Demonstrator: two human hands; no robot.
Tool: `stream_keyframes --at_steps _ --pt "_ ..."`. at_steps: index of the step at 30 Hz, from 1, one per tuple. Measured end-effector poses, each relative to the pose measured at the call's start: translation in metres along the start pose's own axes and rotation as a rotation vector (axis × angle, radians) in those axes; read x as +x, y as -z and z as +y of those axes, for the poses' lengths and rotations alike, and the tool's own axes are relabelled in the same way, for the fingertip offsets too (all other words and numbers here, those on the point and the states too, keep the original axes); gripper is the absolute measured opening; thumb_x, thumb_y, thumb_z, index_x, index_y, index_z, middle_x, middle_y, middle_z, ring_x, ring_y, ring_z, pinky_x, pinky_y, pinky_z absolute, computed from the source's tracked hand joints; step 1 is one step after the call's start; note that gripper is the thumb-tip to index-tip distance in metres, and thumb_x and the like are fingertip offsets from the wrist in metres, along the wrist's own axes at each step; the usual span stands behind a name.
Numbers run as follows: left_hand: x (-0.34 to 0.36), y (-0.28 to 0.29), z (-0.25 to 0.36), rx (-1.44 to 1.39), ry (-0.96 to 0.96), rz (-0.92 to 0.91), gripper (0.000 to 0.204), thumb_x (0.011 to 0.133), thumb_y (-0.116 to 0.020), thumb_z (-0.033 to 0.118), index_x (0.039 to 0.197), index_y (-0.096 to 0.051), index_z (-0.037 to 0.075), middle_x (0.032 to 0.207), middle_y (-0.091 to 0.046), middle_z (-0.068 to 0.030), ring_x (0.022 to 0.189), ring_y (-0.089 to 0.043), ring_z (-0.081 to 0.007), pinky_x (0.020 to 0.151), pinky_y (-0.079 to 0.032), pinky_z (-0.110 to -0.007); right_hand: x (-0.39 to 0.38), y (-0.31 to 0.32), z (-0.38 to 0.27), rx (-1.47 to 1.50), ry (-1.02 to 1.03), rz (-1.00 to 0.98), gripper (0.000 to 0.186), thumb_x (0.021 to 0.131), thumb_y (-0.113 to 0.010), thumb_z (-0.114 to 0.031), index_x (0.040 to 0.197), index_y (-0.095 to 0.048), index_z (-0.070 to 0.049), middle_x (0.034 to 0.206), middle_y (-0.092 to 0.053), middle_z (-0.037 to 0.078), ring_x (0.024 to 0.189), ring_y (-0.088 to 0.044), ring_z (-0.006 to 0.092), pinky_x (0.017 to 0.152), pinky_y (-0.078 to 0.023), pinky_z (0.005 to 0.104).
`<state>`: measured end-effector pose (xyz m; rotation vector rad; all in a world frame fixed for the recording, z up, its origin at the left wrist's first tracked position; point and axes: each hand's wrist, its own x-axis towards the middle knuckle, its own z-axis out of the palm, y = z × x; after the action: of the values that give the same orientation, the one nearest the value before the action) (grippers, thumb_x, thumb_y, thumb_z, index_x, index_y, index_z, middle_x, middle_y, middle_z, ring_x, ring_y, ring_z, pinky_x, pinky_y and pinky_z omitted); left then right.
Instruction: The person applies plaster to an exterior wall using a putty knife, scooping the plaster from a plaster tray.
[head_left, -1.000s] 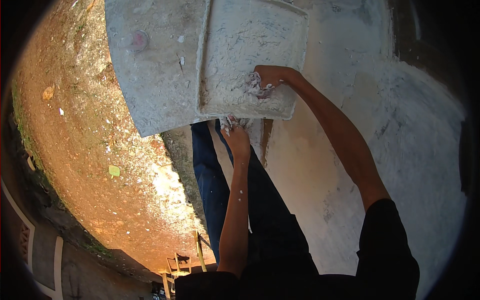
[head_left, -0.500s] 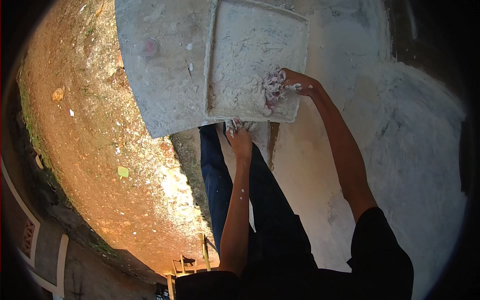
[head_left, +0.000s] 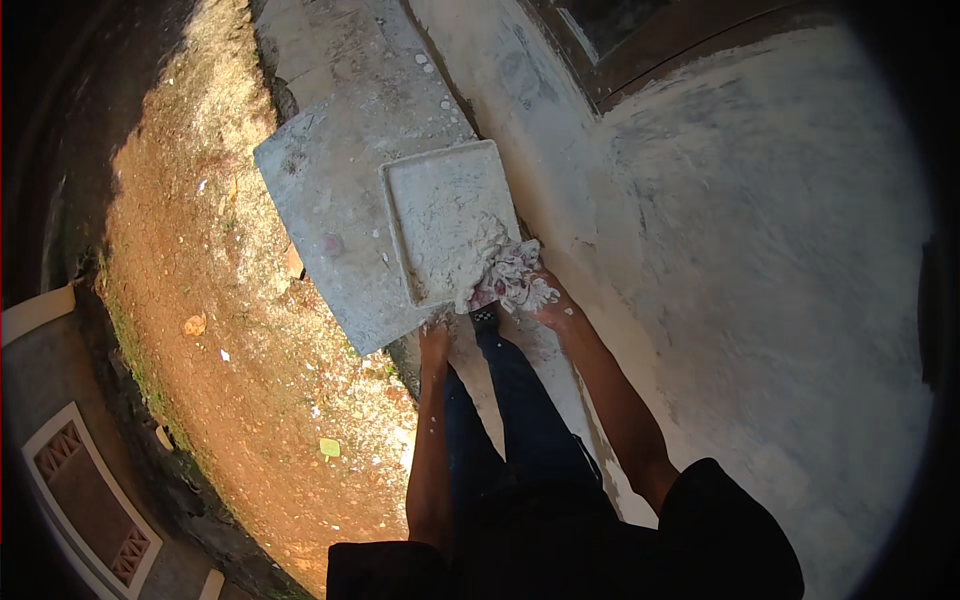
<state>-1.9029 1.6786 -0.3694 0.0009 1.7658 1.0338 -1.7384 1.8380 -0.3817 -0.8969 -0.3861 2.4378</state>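
A shallow square tray (head_left: 393,215) coated with wet white plaster rests on a weathered grey board (head_left: 318,180). At the tray's near right corner my right hand (head_left: 550,300) grips a crumpled cloth (head_left: 508,270) soaked in white paste, pink showing through, partly over the rim. My left hand (head_left: 433,328), white-smeared, is low at the tray's near edge; its fingers are too small and indistinct to read. A small round pinkish item (head_left: 333,243) lies on the board left of the tray. My dark trousered legs are below the board.
Orange dirt ground (head_left: 220,400) with scattered debris runs along the left, with a grey building and white-framed opening (head_left: 40,430) beyond it. A pale plastered surface (head_left: 760,280) fills the right, with a dark framed area (head_left: 620,50) at the top.
The view has turned and taken in more surroundings. The cloth in my right hand has shifted from inside the tray to its near right rim. My left hand stays by the near edge.
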Motion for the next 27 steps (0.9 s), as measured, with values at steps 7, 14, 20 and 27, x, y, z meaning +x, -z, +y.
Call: stream_keyframes --at_steps 7,14,20,27 --pt "-0.082 -0.034 0.108 -0.232 -0.217 -0.527 0.042 0.093 -0.038 0.032 0.121 -0.046 0.002 0.11 -0.056 -0.0116 0.099 -0.054 -0.0191 0.083 -0.043 -0.032 -0.158 -0.127 -0.054 0.14 0.275 0.045 0.036 0.085 -0.05 -0.01 0.119 -0.045 0.0 0.112 -0.055 0.012 0.1 -0.056 0.0205 0.085 -0.048 0.0329" --pt "-0.236 -0.147 0.117 -0.075 0.064 -0.753 0.023 0.089 -0.046 0.037 0.081 -0.046 0.015 0.073 -0.046 0.0007 0.07 -0.049 -0.0118 0.061 -0.042 -0.025 -0.363 -0.086 -0.02 0.247 0.797 0.074 0.054 0.077 -0.063 -0.017 0.122 -0.041 0.0 0.117 -0.052 0.012 0.104 -0.055 0.0227 0.09 -0.046 0.0357" --pt "-0.33 -0.208 -0.023 0.468 0.129 -1.17 0.028 0.09 -0.045 0.039 0.07 -0.046 0.018 0.058 -0.043 0.0051 0.052 -0.044 -0.0083 0.049 -0.039 -0.023 -0.559 -0.072 0.086 0.425 1.244 0.63 0.053 0.079 -0.058 -0.013 0.126 -0.036 -0.001 0.118 -0.051 0.012 0.103 -0.055 0.021 0.088 -0.048 0.035" --pt "-0.574 -0.211 -0.187 0.968 0.383 -1.671 0.042 0.093 -0.037 0.043 0.097 -0.055 0.005 0.084 -0.058 -0.0042 0.078 -0.055 -0.0158 0.072 -0.048 -0.031 -0.708 -0.022 0.306 0.874 1.835 0.921 0.032 0.087 -0.045 -0.007 0.119 -0.046 -0.003 0.113 -0.056 0.009 0.096 -0.059 0.0197 0.078 -0.054 0.0335"
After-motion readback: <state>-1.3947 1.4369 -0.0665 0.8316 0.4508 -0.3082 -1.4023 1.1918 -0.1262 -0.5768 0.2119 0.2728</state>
